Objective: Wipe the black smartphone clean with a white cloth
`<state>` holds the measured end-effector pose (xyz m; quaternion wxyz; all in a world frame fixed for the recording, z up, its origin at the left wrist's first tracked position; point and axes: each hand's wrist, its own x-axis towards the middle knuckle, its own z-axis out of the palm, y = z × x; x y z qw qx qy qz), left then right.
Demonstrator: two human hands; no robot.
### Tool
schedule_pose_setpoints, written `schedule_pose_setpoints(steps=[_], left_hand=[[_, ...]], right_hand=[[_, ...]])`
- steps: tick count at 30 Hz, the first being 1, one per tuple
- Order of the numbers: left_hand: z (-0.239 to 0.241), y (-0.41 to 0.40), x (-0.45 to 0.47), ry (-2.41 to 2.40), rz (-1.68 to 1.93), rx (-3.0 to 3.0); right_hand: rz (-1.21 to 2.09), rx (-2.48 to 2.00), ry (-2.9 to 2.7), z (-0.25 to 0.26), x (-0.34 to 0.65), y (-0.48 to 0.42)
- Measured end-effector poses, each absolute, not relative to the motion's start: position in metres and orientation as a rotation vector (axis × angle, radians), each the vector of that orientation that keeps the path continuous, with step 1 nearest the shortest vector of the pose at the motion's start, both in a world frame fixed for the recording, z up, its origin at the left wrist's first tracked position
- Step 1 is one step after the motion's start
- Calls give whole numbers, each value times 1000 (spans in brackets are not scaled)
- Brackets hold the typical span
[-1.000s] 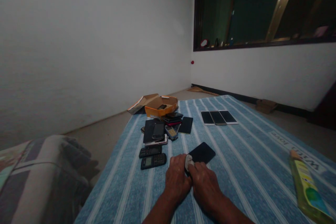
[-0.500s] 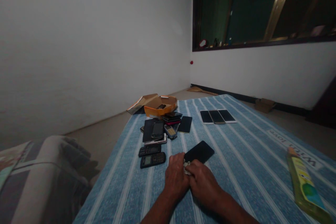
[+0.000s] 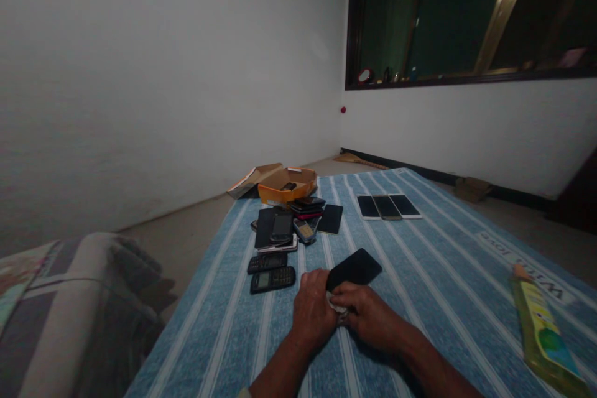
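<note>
**White scrap pinched at mid-cover; dark slab phone just past the knuckles**

R hand (image 3: 373, 314): thumb and forefinger closed, pinching a crumpled white scrap (image 3: 334, 302), cloth or tissue, can't tell which. L hand (image 3: 313, 306) right up against it, fingers curled; whether they grip anything is hidden, n/k.

Scrap sits betw. the two hands, low over the blue striped cover (image 3: 443, 336). Est. handling: v. light, soft, limp; folds anywhere, so a bunched pinch suits it. If tissue, prob. tears under a hard pull.

Just beyond the fingers: dark slab phone (image 3: 357, 268), apparently flat on the cover, near end partly behind the R hand; contact w/ skin can't be told. Est. light-to-med. wt., stiff, smooth and slippery, front likely glass, so fragile if dropped or bent. Best hold: by the two long edges, thumb one side, fingers opp., no pressing mid-face. Far corner is the freest to reach.

Farther L: keypad phone (image 3: 273, 280), second one (image 3: 267, 262) just behind; chunkier, prob. easier to grip. Beyond, a heap of phones (image 3: 282, 227) by an open orange box (image 3: 286, 189). Far R: three pale-edged phones (image 3: 387, 207) in a row. Near R: bottle of yellow-green liquid (image 3: 543, 329), well apart from both hands.
</note>
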<state>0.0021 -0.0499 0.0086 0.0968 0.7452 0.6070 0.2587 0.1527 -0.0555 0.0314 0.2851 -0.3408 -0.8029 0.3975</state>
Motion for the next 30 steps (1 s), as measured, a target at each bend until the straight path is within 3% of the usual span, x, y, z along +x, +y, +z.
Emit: schedule_pose_setpoints(steps=[6, 15, 30], left_hand=[[8, -48, 1, 1786, 744, 2229], [14, -49, 1, 1746, 758, 2208], [10, -47, -3, 1690, 753, 2282]], right_hand=[[864, -999, -2195, 26, 155, -51], [134, -1501, -2466, 25, 157, -51], [285, -1411, -2489, 22, 155, -52]])
